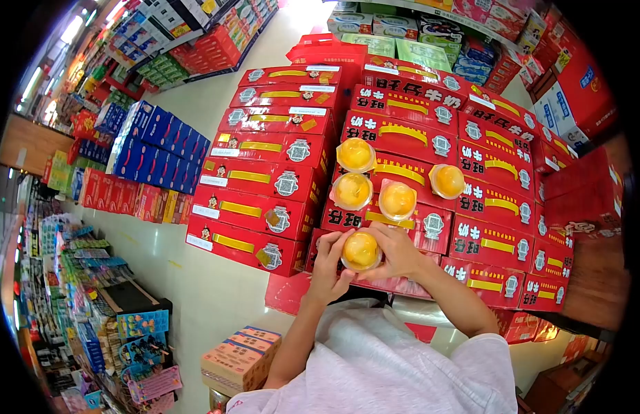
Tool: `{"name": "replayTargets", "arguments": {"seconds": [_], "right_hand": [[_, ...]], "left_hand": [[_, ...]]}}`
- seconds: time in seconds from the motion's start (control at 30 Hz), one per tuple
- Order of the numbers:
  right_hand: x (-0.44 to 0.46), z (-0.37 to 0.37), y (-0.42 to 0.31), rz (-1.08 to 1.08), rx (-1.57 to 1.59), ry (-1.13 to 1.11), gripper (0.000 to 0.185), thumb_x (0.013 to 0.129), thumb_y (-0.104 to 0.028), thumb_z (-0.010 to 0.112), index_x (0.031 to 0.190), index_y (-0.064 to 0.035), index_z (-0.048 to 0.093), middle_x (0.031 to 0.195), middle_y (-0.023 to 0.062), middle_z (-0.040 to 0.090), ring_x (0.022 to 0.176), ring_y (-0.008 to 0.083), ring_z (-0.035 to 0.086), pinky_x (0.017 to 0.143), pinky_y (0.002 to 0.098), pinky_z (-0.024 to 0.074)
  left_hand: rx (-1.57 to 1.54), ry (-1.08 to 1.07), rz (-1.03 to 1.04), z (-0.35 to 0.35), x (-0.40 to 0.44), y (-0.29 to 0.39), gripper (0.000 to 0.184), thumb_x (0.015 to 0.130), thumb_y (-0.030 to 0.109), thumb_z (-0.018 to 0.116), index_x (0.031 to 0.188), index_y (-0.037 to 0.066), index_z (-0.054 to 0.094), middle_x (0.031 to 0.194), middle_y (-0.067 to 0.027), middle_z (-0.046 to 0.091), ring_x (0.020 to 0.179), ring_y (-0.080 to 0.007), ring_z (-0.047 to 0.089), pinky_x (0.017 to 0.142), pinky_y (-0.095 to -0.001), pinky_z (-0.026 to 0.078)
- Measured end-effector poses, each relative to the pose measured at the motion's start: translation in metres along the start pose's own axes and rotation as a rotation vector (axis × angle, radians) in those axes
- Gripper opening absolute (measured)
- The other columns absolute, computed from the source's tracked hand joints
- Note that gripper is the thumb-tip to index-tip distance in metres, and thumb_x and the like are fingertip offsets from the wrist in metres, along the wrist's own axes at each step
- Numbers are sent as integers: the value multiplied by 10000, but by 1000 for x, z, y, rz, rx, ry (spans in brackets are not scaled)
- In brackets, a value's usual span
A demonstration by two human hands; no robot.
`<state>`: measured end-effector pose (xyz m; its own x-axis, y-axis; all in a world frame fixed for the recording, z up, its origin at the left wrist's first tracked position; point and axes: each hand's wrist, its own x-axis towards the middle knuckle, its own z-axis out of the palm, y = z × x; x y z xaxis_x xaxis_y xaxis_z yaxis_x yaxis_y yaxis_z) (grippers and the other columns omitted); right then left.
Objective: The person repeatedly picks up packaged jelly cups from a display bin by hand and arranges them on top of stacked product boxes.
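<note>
Between my two hands is a clear plastic cup with yellow-orange contents [361, 250], seen from above, close in front of my body. My left hand [328, 265] wraps its left side and my right hand [394, 254] grips its right side. Several like cups stand just beyond on the red boxes: one yellow cup [352, 191] at the left, another [356, 155] behind it, a third [397, 200] in the middle, and one [447, 181] to the right. What exactly the cups contain I cannot make out.
Red cartons with yellow handles [247, 176] are stacked in rows under and around the cups. Blue boxes [161, 141] stand on the left across the aisle floor [144, 255]. Orange-pink boxes [241, 359] sit low beside my left arm. Stocked shelves line both sides.
</note>
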<state>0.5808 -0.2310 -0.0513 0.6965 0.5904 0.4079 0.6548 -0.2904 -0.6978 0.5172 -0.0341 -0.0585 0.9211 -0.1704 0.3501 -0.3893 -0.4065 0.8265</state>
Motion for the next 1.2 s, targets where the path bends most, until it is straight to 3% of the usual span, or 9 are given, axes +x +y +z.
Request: {"name": "replayTargets", "arguments": {"seconds": [0.2,0.37,0.5,0.67,0.9,1.07,1.2], "right_hand": [[0,-1,-2,20,11,2,761,630,-574,828,1075,-4,591,877,122,550,716,318,625,611,409,501],[-1,-1,0,25,5,-17,795,633,-659,791,1020,3,580,861,130,551,702,335,623,589,416,490],[-4,5,7,6,-9,10,834,629,-718,750,997,10,574,841,140,553,705,345,621,586,418,487],[-3,3,6,27,-47,-75,665,756,-615,702,944,14,599,821,138,578,696,356,625,564,438,476],[-2,6,-1,66,-101,-81,322,860,-349,698,831,-35,634,728,104,584,624,304,623,530,418,473],[-2,13,2,82,-74,6,234,850,-273,716,813,-46,675,666,93,582,577,286,611,507,405,471],[1,14,-1,70,-38,59,220,830,-262,741,794,-49,699,661,90,605,562,270,615,510,388,481]], "left_hand": [[55,-12,-16,4,-3,1,754,940,531,518,1447,-12,390,1265,-218,439,1152,-374,457,980,-450,404],[37,-20,-34,4,-5,1,746,928,483,552,1454,-15,374,1293,-222,437,1152,-381,468,985,-456,406],[55,-18,-25,2,-3,3,672,903,283,609,1453,-21,372,1286,-218,451,1129,-378,494,976,-441,417],[77,28,-48,4,1,7,616,861,70,623,1426,-40,404,1179,-208,526,1045,-361,563,932,-402,461],[-21,176,-119,10,-1,1,524,945,92,588,1417,-53,413,1135,-223,628,972,-317,644,850,-381,514],[-85,171,-245,7,2,7,503,958,95,595,1406,-56,424,1094,-215,656,954,-265,659,830,-360,523],[-109,247,-267,12,1,4,451,958,68,593,1377,-34,462,964,-153,654,810,-176,631,725,-307,515]]}}
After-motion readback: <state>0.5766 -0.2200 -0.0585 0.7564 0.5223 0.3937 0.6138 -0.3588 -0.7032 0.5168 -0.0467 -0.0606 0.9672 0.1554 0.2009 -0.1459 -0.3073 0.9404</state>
